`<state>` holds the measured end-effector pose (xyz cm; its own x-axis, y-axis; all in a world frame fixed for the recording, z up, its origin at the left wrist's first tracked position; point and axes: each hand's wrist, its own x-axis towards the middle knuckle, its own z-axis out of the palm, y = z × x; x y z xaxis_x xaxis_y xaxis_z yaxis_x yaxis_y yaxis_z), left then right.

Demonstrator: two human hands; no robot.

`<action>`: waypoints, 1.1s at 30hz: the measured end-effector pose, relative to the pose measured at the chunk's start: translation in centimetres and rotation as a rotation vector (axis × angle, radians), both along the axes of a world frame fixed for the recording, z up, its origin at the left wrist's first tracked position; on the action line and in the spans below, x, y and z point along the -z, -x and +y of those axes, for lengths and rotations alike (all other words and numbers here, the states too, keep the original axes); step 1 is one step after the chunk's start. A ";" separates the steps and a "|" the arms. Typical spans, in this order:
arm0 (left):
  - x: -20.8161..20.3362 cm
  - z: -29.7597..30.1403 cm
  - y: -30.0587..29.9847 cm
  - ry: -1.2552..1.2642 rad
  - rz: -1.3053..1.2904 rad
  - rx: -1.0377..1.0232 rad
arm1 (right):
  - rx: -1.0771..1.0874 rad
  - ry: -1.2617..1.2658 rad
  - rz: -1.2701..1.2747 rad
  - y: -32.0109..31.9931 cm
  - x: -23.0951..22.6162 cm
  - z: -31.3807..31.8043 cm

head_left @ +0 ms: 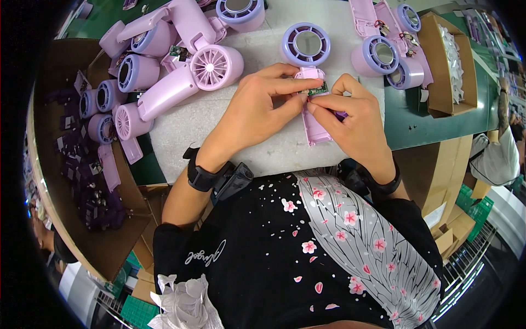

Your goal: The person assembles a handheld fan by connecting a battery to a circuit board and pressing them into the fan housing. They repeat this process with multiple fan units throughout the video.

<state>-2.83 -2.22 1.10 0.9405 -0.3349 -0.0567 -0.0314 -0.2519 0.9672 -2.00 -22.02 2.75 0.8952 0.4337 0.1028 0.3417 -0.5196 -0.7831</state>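
A lilac handheld fan [285, 55] lies on the white foam sheet in front of me, its round head away from me and its open handle shell [316, 130] toward me. A small green circuit board [319, 89] sits at the neck end of the handle. My left hand [257, 107] is closed on the board, index finger along its upper edge and thumb below. My right hand [353, 115] pinches at the board's lower edge; what its fingertips hold is too small to make out. Beneath that hand shows a bit of a dark purple part [341, 115].
Several lilac fans [216, 67] are piled at the left, beside a cardboard box [104, 241] of dark purple parts. More opened fans [375, 55] lie at the right, near a carton [470, 101] of white pieces. A foam sheet [181, 145] covers the green table [411, 129].
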 end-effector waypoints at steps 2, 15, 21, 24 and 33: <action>0.1 0.1 0.0 0.004 0.013 0.006 | -0.007 0.004 -0.013 -0.1 0.1 0.0; 0.3 0.2 -0.1 -0.044 -0.041 0.000 | -0.105 0.025 -0.059 -0.7 0.2 -0.4; 0.3 0.0 -0.1 -0.106 -0.158 -0.028 | -0.148 0.051 -0.062 -1.0 0.0 -0.4; 0.1 0.0 -0.1 -0.107 -0.156 -0.020 | -0.153 0.043 -0.063 -1.0 0.0 -0.4; -0.2 0.1 -0.2 -0.115 -0.149 -0.013 | -0.174 0.032 -0.066 -1.2 0.0 -0.5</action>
<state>-2.64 -2.10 1.30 0.9457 -0.3218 0.0462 -0.1680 -0.3620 0.9169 -0.83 -22.48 2.77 0.7984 0.5850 0.1424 0.4782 -0.4724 -0.7404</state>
